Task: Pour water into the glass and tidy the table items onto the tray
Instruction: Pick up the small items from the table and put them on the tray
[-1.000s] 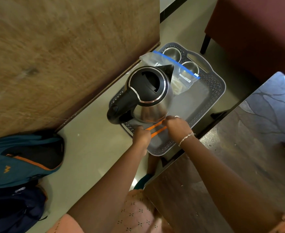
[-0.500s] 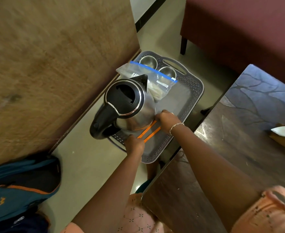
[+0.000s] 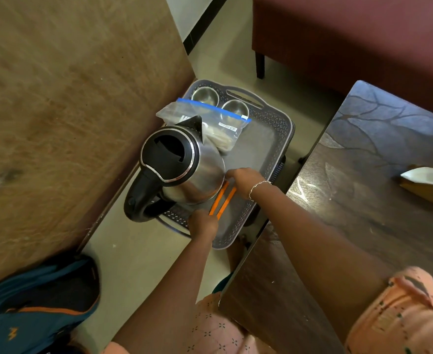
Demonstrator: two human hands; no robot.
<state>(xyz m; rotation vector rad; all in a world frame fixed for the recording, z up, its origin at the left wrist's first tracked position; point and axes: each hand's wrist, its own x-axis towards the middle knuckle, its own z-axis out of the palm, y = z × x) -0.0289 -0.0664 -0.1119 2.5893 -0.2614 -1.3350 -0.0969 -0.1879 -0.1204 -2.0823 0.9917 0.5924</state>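
A grey perforated tray (image 3: 285, 129) stands low beside the dark table. On it sit a steel kettle (image 3: 184, 164) with a black lid and handle, a zip bag (image 3: 210, 117) with a blue seal, and two steel cups (image 3: 205, 95) at the far end. Two orange sticks (image 3: 223, 200) lie side by side on the tray floor, right of the kettle. My left hand (image 3: 202, 224) grips their near ends. My right hand (image 3: 245, 178), with a bracelet on its wrist, pinches their far ends against the kettle's base.
A brown wooden panel (image 3: 69, 111) borders the tray on the left. The dark wooden table (image 3: 363, 213) on the right carries a white-topped object (image 3: 427, 176). A blue backpack (image 3: 36, 302) lies at lower left, and a maroon sofa (image 3: 351, 34) stands beyond.
My head has turned, so the tray sits more central in view. Both hands have stayed on the orange sticks, which now lie more lengthwise along the tray beside the kettle.
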